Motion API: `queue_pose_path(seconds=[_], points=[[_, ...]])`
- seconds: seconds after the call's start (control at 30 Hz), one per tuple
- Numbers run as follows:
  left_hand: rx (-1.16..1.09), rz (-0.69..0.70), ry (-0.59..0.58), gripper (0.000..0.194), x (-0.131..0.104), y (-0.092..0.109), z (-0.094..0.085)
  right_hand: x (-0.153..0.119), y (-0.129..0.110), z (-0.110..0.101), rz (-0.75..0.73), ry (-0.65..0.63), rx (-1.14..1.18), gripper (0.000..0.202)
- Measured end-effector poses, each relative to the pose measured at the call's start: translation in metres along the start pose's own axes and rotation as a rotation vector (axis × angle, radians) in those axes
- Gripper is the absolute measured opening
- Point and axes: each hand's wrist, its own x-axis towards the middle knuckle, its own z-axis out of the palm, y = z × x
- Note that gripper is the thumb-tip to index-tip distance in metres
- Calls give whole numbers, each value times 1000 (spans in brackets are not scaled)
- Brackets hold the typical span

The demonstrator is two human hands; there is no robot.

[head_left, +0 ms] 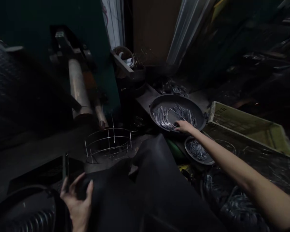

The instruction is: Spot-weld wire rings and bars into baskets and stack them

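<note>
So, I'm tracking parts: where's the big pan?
The pan is right of the head view's centre, by the right hand, left of the yellowish crate.

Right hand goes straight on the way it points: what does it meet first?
Probably the left bundle of curved wires in the round pan, just ahead of the right hand; blur leaves depth and contact unclear.

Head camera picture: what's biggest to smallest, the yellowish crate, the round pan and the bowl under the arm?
1. Yellowish crate, clearly biggest
2. Round pan
3. Bowl, smallest, though the arm hides some of it
</note>
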Motion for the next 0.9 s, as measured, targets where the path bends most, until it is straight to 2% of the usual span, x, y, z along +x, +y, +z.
queue_pose_path(seconds=[0.1, 0.2, 0.33, 0.43, 0.47, 0.53, 0.6, 0.63, 0.7, 0.77, 0.83, 0.9], points=[[-31, -28, -62, 74, -27, 7, 17, 0, 26, 19, -41, -46, -26, 28], [7, 84, -205, 58, -35, 33, 39, -1, 31, 22, -65, -34, -49, 21], [-19, 304, -459, 40, -33, 74, 70, -2, 34, 13, -64, 55, -60, 26], [-125, 422, -542, 34, -27, 106, 94, -7, 23, -7, -7, 233, 57, 25], [-153, 415, -571, 34, -24, 118, 103, -10, 13, -18, 21, 305, 167, 23], [-209, 347, -644, 36, -18, 145, 123, -21, -17, -43, 57, 392, 536, 17], [-278, 262, -712, 43, -12, 172, 144, -37, -57, -73, 27, 308, 1044, 16], [-324, 231, -736, 46, -11, 185, 154, -46, -79, -89, -18, 216, 1293, 15], [-422, 194, -780, 49, -12, 203, 170, -63, -121, -121, -76, 74, 1648, 20], [-515, 141, -860, 47, -17, 210, 179, -74, -154, -149, -97, -4, 1836, 25], [-589, 25, -901, 45, -24, 206, 180, -77, -178, -167, -82, -46, 1936, 31], [-634, -117, -820, 47, -26, 197, 174, -78, -194, -168, -76, -57, 1971, 36]])
